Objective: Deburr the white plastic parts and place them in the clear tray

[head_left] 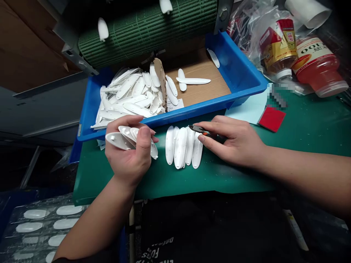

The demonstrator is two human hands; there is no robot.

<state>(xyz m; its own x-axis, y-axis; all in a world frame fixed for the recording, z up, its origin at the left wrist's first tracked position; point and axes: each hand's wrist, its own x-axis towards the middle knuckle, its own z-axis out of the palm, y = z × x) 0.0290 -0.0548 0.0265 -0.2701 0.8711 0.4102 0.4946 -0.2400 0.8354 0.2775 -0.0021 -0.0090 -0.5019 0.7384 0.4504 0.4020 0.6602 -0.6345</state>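
Red bottle (pixel 319 69) lies beyond the right hand (pixel 231 140), label reading 100

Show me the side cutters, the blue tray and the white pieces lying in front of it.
Side cutters (pixel 195 128): head view, on the dark metal head.
Blue plastic tray (pixel 237 64): head view, on its right wall.
White plastic pieces (pixel 180 148): head view, on the middle piece of the group.

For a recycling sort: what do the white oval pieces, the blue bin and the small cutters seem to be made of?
The white oval pieces look like moulded plastic: smooth, thin, satin white. The blue bin looks like rigid plastic, with a glossy, moulded rim. The cutters in the right hand have dark, metal-looking jaws, probably steel; the hand hides most of the handles, so their material is unclear.
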